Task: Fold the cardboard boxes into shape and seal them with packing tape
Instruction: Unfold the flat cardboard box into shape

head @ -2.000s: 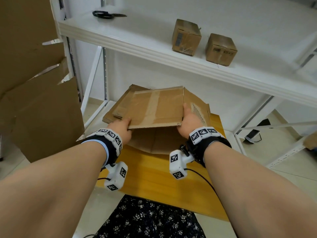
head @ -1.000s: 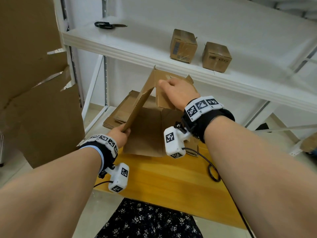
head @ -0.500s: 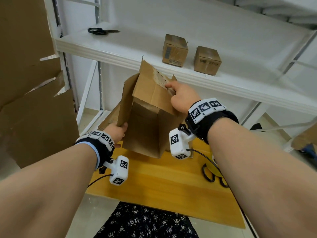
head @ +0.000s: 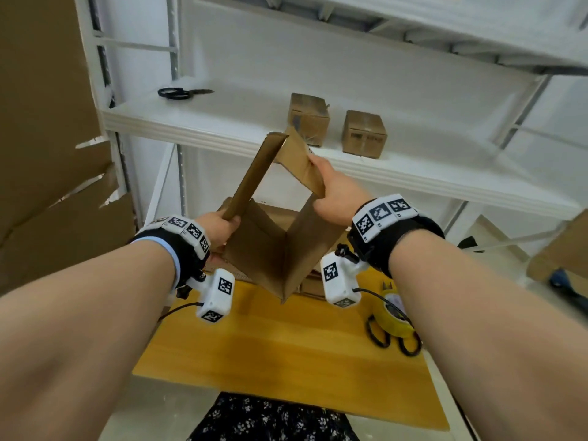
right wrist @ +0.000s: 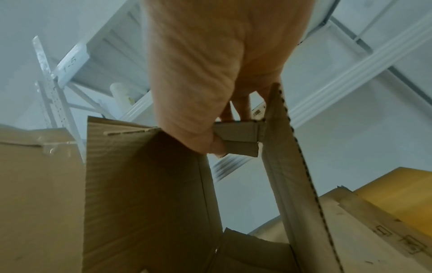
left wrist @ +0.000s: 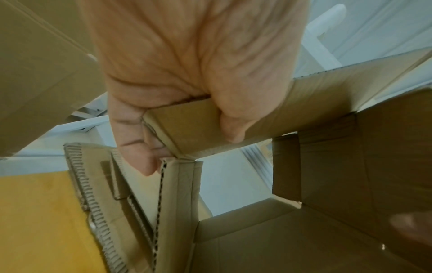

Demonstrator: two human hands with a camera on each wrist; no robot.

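Note:
A brown cardboard box (head: 280,246) hangs in the air above the yellow wooden table (head: 286,354), pulled open into a square tube, one corner pointing down. My left hand (head: 219,230) grips its left flap at the near edge; thumb and curled fingers clamp the flap (left wrist: 210,118) in the left wrist view. My right hand (head: 334,195) pinches the upper right flap (right wrist: 238,140). A stack of flat cardboard boxes (head: 318,281) lies on the table behind. A yellow tape roll (head: 394,316) sits by my right wrist.
Black scissors (head: 391,342) lie beside the tape. The white shelf (head: 222,128) above carries two small sealed boxes (head: 308,117) (head: 364,135) and another pair of scissors (head: 181,92). Large cardboard sheets (head: 47,154) stand at the left. A shelf upright (head: 117,148) runs beside them.
The flat box was lifted off the stack and spread open between both hands, rising above the table. The head view tilted upward, bringing tape and scissors into sight.

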